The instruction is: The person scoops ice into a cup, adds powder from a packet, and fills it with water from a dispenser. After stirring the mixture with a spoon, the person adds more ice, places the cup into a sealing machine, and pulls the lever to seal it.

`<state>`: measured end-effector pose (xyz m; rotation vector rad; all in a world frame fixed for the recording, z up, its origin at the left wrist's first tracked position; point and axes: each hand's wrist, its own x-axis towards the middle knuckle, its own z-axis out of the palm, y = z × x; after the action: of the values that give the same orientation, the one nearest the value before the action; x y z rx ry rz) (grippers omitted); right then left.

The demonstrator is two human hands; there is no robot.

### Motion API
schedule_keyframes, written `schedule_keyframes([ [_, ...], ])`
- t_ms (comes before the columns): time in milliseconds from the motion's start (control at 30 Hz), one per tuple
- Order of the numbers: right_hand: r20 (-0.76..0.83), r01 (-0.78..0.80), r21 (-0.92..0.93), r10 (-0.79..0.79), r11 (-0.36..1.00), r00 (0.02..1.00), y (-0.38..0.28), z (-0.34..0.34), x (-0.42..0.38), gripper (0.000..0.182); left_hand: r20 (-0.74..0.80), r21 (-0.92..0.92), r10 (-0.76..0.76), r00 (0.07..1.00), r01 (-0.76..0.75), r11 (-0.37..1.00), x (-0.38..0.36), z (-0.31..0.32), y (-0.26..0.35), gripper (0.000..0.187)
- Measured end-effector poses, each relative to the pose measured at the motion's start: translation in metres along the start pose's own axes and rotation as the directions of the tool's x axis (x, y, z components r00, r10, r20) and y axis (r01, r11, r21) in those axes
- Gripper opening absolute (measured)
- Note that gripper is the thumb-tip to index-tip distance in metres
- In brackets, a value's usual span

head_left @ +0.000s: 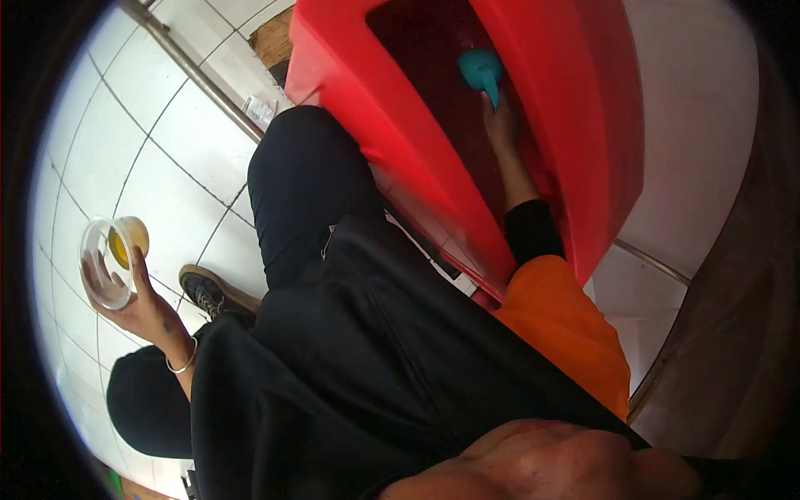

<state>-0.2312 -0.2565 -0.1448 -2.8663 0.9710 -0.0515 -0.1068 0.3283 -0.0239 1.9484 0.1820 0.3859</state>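
Out to the left, my left hand [150, 304] is closed round a clear round plastic cup [107, 298]. A small yellowish cup [135, 237] sits against it, by my fingers. On the right, my right hand [502, 129] reaches down inside a big red plastic tub [575, 92]. Its fingers grip the handle of a turquoise water dipper [480, 69], whose round bowl points away from me. The dipper lies over the dark interior of the tub, between its two long walls.
White tiles [167, 167] cover the floor on the left, crossed by a metal pipe [200, 79]. My shoe [215, 292] rests on them, and my bent knee [308, 158] is close to the tub. Something small and whitish [259, 111] lies near the pipe.
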Motion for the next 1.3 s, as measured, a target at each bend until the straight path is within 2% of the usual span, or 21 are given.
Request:
schedule_keyframes([
  [100,-0.119,0.078,0.059,-0.071,0.995,0.990,-0.025,0.004,0.027,0.047,0.017,0.035,-0.064,0.998,0.063,0.997,0.000,0.006,-0.004,0.072],
  [167,-0.376,0.306,0.049,-0.266,0.951,0.888,-0.043,0.003,0.045,0.046,0.025,-0.006,-0.084,0.996,0.084,0.996,-0.002,0.007,-0.008,0.073],
  [200,-0.376,0.297,0.051,-0.257,0.954,0.890,-0.051,0.002,0.052,0.046,0.031,-0.039,-0.113,0.993,0.114,0.993,-0.002,0.007,-0.010,0.073],
  [267,-0.194,-0.008,0.115,0.031,0.993,0.981,-0.069,-0.001,0.068,0.047,0.039,-0.002,-0.112,0.993,0.112,0.994,-0.001,0.007,-0.016,0.074],
  [367,-0.046,-0.061,0.207,0.072,0.976,0.996,-0.103,0.014,0.090,0.048,0.048,-0.023,-0.109,0.993,0.110,0.994,0.001,0.010,-0.025,0.076],
  [433,0.257,-0.156,0.107,0.125,0.982,0.958,-0.078,0.070,0.102,0.050,0.071,0.063,-0.107,0.992,0.103,0.993,0.002,0.011,-0.031,0.077],
  [467,0.251,-0.169,0.106,0.138,0.980,0.958,-0.079,0.072,0.093,0.050,0.084,0.056,-0.101,0.991,0.096,0.994,0.001,0.011,-0.034,0.077],
  [600,0.482,-0.020,0.077,-0.019,0.997,0.876,-0.102,0.061,0.021,0.053,0.114,0.102,-0.068,0.991,0.056,0.993,0.000,0.018,-0.033,0.077],
  [700,0.531,-0.159,0.174,0.043,0.972,0.846,-0.086,0.067,-0.026,0.049,0.142,0.099,-0.074,0.987,0.060,0.993,-0.002,0.022,-0.036,0.078],
  [733,0.532,-0.163,0.174,0.046,0.971,0.845,-0.103,0.038,-0.036,0.049,0.162,0.104,-0.069,0.984,0.053,0.993,-0.001,0.025,-0.038,0.078],
  [800,0.784,-0.126,0.243,-0.119,0.962,0.609,-0.151,-0.040,-0.045,0.047,0.166,0.127,-0.094,0.982,0.073,0.989,-0.001,0.026,-0.036,0.078],
  [833,0.784,-0.127,0.244,-0.119,0.962,0.609,-0.136,-0.025,-0.044,0.047,0.164,0.146,-0.116,0.979,0.093,0.985,-0.001,0.027,-0.037,0.078],
  [900,0.539,0.033,0.402,-0.265,0.915,0.800,-0.082,0.036,-0.028,0.049,0.173,0.139,-0.103,0.979,0.079,0.987,0.000,0.031,-0.031,0.078],
  [933,0.292,0.272,0.383,-0.395,0.883,0.871,-0.059,0.053,-0.010,0.045,0.177,0.121,-0.086,0.980,0.066,0.991,0.001,0.029,-0.029,0.077],
  [967,0.036,0.489,0.301,-0.522,0.818,0.852,-0.044,0.063,0.005,0.042,0.173,0.122,-0.081,0.982,0.060,0.991,0.001,0.032,-0.025,0.077],
  [1000,-0.110,0.532,0.186,-0.521,0.826,0.846,-0.041,0.061,0.027,0.041,0.157,0.058,-0.077,0.985,0.069,0.996,0.001,0.036,-0.019,0.079],
  [1033,-0.177,0.479,0.105,-0.458,0.871,0.871,-0.046,0.053,0.049,0.041,0.142,-0.004,-0.076,0.987,0.078,0.997,0.000,0.036,-0.018,0.082],
  [1133,-0.077,0.142,0.029,-0.139,0.989,0.987,-0.069,0.049,0.093,0.040,0.163,0.044,-0.088,0.983,0.082,0.996,-0.001,0.038,-0.018,0.084],
  [1167,-0.022,0.097,-0.004,-0.097,0.995,0.995,-0.076,0.059,0.097,0.040,0.160,0.043,-0.087,0.983,0.081,0.996,-0.001,0.038,-0.017,0.084],
  [1233,0.078,0.142,-0.076,-0.136,0.987,0.988,-0.080,0.081,0.076,0.039,0.185,0.050,-0.118,0.976,0.111,0.993,-0.003,0.037,-0.016,0.084],
  [1300,0.150,0.284,-0.084,-0.270,0.955,0.951,-0.083,0.080,0.048,0.038,0.192,0.074,-0.099,0.976,0.086,0.994,-0.002,0.035,-0.024,0.080],
])
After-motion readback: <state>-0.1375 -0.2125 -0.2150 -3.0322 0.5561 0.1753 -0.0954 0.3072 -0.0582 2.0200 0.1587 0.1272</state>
